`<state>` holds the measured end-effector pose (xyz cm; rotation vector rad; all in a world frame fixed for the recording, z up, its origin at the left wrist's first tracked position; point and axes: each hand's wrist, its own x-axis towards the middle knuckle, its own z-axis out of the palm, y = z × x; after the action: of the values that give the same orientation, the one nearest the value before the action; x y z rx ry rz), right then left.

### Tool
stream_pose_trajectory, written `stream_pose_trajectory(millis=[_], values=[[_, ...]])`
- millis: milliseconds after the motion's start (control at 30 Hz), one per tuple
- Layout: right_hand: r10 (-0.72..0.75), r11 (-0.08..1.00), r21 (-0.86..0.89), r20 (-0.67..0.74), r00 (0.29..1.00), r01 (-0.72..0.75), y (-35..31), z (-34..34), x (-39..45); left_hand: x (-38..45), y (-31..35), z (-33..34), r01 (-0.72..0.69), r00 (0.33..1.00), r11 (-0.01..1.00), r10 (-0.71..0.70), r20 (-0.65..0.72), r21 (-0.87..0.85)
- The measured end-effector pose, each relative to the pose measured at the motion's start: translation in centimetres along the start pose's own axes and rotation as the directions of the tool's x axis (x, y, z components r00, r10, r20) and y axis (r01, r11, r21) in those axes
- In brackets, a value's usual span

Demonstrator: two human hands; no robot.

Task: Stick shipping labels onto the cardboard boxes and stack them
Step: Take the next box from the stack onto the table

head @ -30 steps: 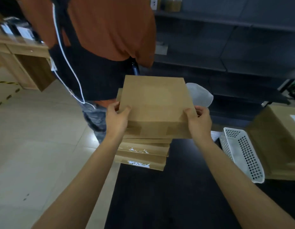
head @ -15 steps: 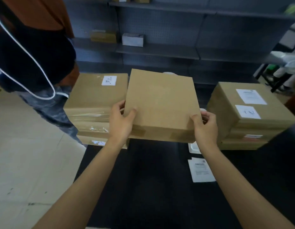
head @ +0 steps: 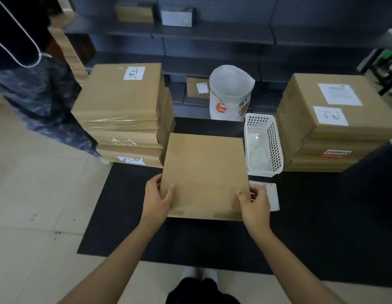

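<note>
- Far left: another person (head: pixel 26 69) stands on the tiled floor (head: pixel 37 194), dark top, patterned trousers, white cord hanging down.
- Left stack (head: pixel 124 115) of flat cardboard boxes at the mat's back-left corner; top box carries a small white label (head: pixel 134 73) with handwriting.
- My left hand (head: pixel 156 199) grips the near-left corner of the plain box (head: pixel 205 174), thumb on top, fingers under the edge.
- That box is flat, lid face bare, held low over the black mat (head: pixel 190 244), between the two stacks; can't tell if it touches the mat.
- My right hand (head: pixel 255 204) grips the near-right corner, thumb on top, fingers curled round the side.
- Loose label sheet (head: pixel 273 196) on the mat, just beside my right hand, partly hidden by it.
- Behind the box: white paper bag (head: pixel 231 93), upright, open.
- White perforated basket (head: pixel 263 145) just right of the box.
- Right stack (head: pixel 331 126) of boxes, two white labels on top.
- Grey shelving (head: pixel 212 34) along the back.
</note>
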<state>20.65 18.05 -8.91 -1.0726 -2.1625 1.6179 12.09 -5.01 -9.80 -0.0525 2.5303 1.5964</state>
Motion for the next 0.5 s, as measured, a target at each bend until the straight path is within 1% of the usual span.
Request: stream_pose_trajectory(millis=[100, 233, 333, 500], values=[[0.076, 0.997, -0.034, 0.012, 0.997, -0.075, 2.3, 1.0, -0.5, -0.4, -2.1, 0.3, 0.027, 0.999, 0.999, -0.029, 0.033, 0.043], [0.139, 0.988, -0.082, 0.066, 0.988, -0.133, 4.6, 2.0, -1.5, -1.1, -4.8, 0.3, 0.089, 0.986, 0.988, -0.105, 0.128, 0.123], [0.139, 0.986, -0.1, 0.095, 0.986, -0.13, 5.7, 2.2, -1.8, -1.8, -5.8, 0.3, 0.092, 0.977, 0.985, -0.118, 0.179, 0.145], [0.123, 0.985, -0.132, 0.124, 0.985, -0.107, 6.1, 2.0, -1.2, -1.3, -5.7, 0.4, 0.103, 0.973, 0.985, -0.129, 0.194, 0.139]])
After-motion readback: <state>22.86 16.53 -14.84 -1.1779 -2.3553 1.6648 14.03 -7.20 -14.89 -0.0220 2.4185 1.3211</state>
